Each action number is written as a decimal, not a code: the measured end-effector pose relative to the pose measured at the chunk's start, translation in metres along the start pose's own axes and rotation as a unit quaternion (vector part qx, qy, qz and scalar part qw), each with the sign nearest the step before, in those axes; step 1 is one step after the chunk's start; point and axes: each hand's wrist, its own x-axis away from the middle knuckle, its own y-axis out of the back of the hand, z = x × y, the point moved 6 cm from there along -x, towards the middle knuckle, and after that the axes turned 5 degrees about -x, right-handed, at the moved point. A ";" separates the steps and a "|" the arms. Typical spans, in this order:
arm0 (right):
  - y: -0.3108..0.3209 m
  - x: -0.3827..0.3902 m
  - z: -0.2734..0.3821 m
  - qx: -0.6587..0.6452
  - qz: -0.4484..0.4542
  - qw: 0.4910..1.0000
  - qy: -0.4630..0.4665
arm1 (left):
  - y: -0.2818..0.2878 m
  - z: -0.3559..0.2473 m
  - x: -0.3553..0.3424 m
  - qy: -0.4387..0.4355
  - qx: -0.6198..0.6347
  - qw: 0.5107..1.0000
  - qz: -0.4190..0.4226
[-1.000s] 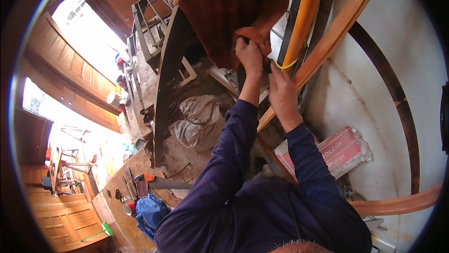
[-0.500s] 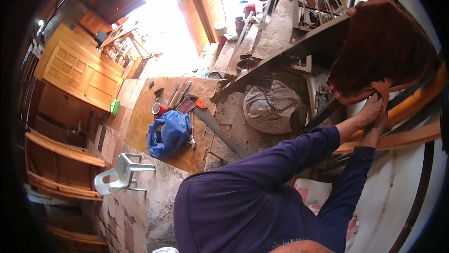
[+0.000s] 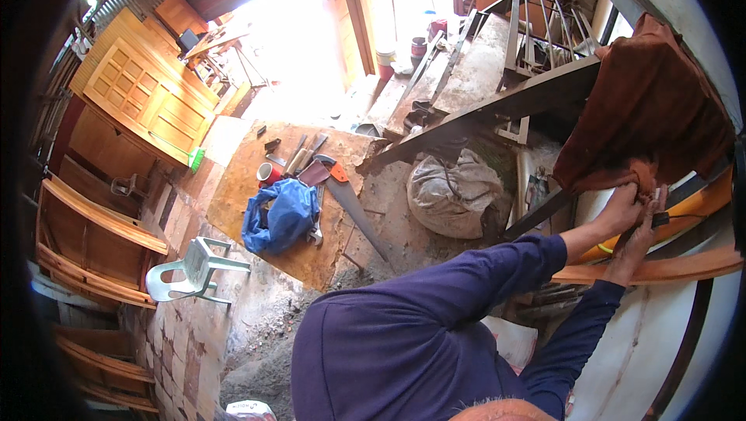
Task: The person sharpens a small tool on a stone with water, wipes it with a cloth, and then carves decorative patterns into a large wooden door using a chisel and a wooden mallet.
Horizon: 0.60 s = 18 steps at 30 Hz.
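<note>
Obstructed or unclear: your hands overlap at the right of the view, so several fingertips are hidden and the contact between them cannot be fully confirmed. Whatever supports the brown cloth (image 3: 633,102) from beneath is covered by it. The doorway (image 3: 299,40) is washed out by glare. One paper sack (image 3: 509,342) is largely concealed behind your right sleeve (image 3: 575,343); another sack (image 3: 250,411) is cut off by the lower edge.

Hands: your left hand (image 3: 622,209) has its fingers curled in, pinching the gathered lower end of the cloth. Your right hand (image 3: 637,240) is just below it, up against your left; its fingers are partly hidden, and you cannot be told from this view whether they grip the cloth. A small black piece (image 3: 660,219) shows beside the right fingers; whether it is held is unclear.

Position: the cloth hangs at the upper right, draped above an orange-yellow pole (image 3: 703,197). A curved wooden rail (image 3: 676,266) runs beneath your wrists.

Surroundings: a handsaw (image 3: 357,215), a blue cloth bundle (image 3: 280,215) and a red cup (image 3: 269,174) lie on a brown board (image 3: 233,199), well apart from your hands.
</note>
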 end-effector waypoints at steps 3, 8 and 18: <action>0.019 -0.002 -0.022 -0.038 0.024 0.997 -0.058 | 0.005 -0.008 0.005 -0.068 0.015 0.997 0.022; 0.083 -0.018 -0.039 0.059 -0.078 0.994 -0.050 | 0.003 -0.006 -0.013 -0.215 -0.010 0.953 0.215; 0.065 0.004 -0.042 0.206 -0.058 0.977 0.015 | -0.010 0.001 0.004 0.024 0.243 0.957 0.156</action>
